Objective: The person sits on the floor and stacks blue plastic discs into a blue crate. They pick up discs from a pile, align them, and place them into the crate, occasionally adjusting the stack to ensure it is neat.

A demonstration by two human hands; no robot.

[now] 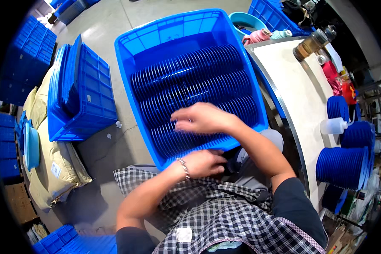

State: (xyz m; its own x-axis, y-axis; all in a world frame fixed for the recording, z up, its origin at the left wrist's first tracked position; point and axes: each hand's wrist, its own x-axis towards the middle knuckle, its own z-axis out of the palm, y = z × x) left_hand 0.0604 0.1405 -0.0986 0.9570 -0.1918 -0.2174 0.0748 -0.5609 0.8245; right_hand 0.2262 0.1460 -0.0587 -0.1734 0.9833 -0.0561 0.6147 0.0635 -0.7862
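Your right hand (201, 118), blurred, is over the blue discs (190, 63), its fingers parted and loosely extended; the grip reads as released. Whether the fingertips touch a disc cannot be determined. The discs stand on edge in three rows inside the blue tub (125, 72), which sits directly before you.

Your left hand (203, 164), with a bracelet (183, 168) at the wrist, lies at the tub's near rim with its fingers bent. You show no clear view of its fingertips, so I cannot tell whether it grasps anything.

You wear a checked apron (233, 224). To your right, a pale-topped table (283, 76) bears a white bottle (332, 126) beside stacked dark-blue rolls (340, 169). To your left stands a blue crate (91, 101) holding upright panels (72, 76).
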